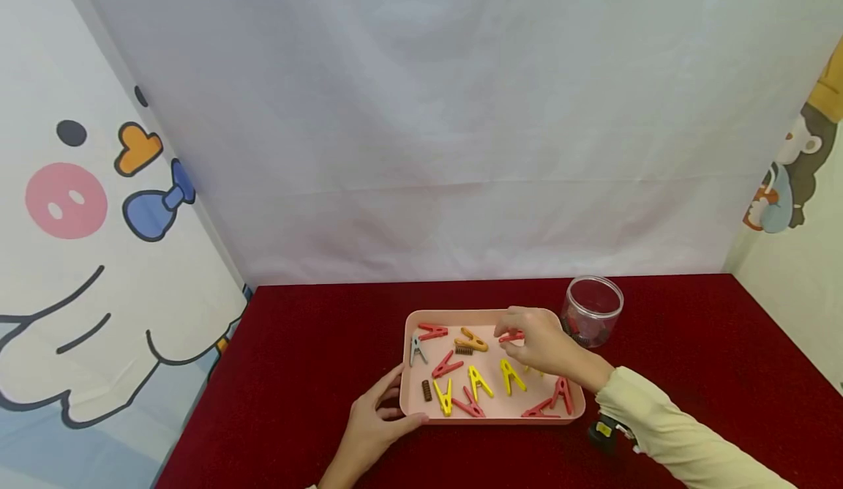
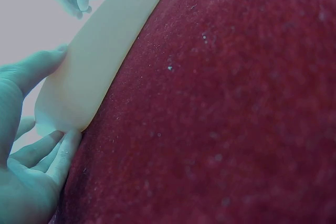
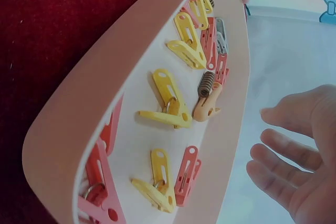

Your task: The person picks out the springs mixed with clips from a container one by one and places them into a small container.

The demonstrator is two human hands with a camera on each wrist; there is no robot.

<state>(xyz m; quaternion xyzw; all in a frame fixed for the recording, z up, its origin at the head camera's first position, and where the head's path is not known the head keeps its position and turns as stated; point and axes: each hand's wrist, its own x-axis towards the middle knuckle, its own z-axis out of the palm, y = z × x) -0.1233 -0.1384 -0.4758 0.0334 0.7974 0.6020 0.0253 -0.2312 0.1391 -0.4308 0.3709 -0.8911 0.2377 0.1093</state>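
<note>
A pink tray holds several spring clips, among them a red clip, a yellow clip, an orange clip and a grey clip. Two dark coil springs lie among them, one spring beside the orange clip. My left hand grips the tray's front left corner, thumb at the rim and fingers against the outer wall. Over the tray's right part hovers my right hand, close to the red clip in the head view; the right wrist view shows its fingers apart and holding nothing.
Behind the tray's right end stands a clear round jar with some dark and red pieces at its bottom. A dark red cloth covers the table. A small black object shows by the right sleeve. White cloth hangs behind.
</note>
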